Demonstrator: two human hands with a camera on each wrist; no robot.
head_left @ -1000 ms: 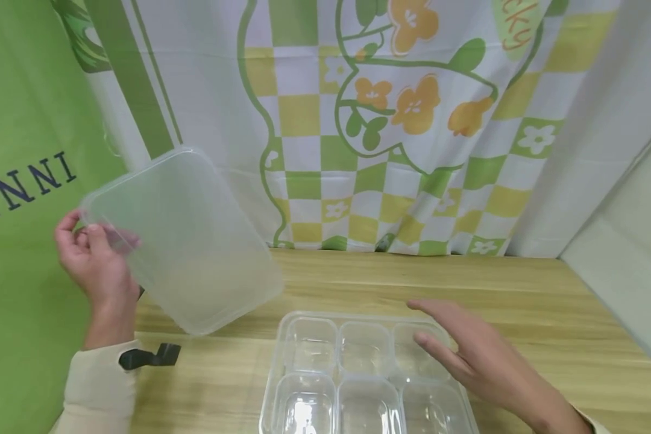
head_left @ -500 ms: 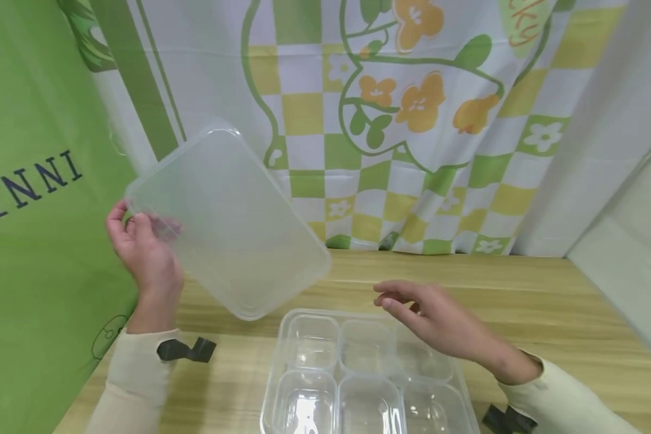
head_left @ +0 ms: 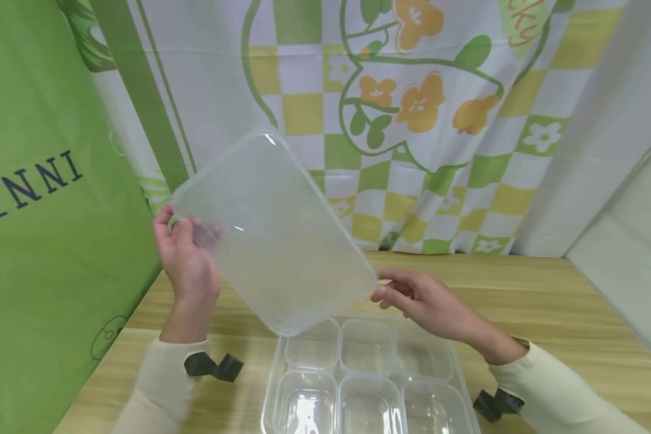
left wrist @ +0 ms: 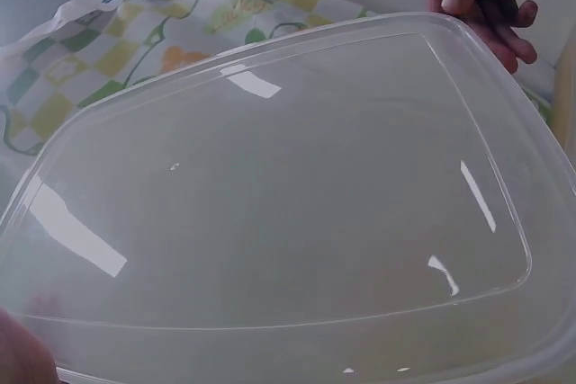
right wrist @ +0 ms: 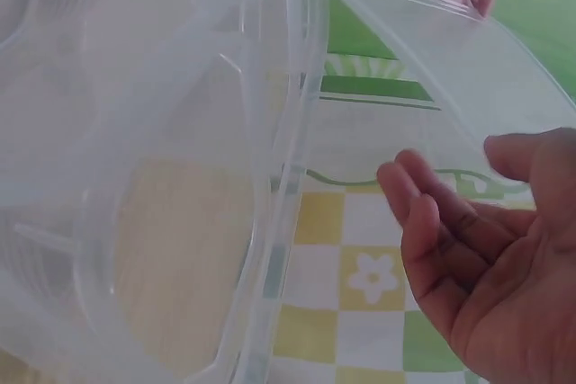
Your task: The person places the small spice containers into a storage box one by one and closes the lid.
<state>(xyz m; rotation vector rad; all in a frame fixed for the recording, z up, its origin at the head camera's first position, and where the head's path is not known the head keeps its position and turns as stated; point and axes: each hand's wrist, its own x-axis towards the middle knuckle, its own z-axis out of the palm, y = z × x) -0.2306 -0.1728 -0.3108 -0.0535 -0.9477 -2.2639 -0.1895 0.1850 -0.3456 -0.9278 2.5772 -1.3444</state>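
A translucent plastic lid [head_left: 282, 241], frosted and rectangular with rounded corners, is held tilted in the air. My left hand [head_left: 190, 259] grips its left edge, thumb in front and fingers showing through from behind. At the lower right corner of the lid is my right hand [head_left: 431, 304], its fingers loosely bent; in the right wrist view the thumb [right wrist: 513, 157] overlaps that corner, and I cannot tell if it touches. Below stands a clear plastic container [head_left: 271, 380] with several compartments, its near side cut off by the frame. The lid covers part of its far left corner.
The container stands on a wood-grain table [head_left: 548, 313]. Behind the table hangs a checked, flowered curtain [head_left: 352, 150]. Green cloth [head_left: 38, 259] with dark letters is on the left, a pale panel [head_left: 629, 241] on the right. Black straps [head_left: 211, 366] sit at both sleeves.
My left hand has carried the lid rightward until it partly overhangs the container. My right hand has drawn back left from above the container to the lid's corner.
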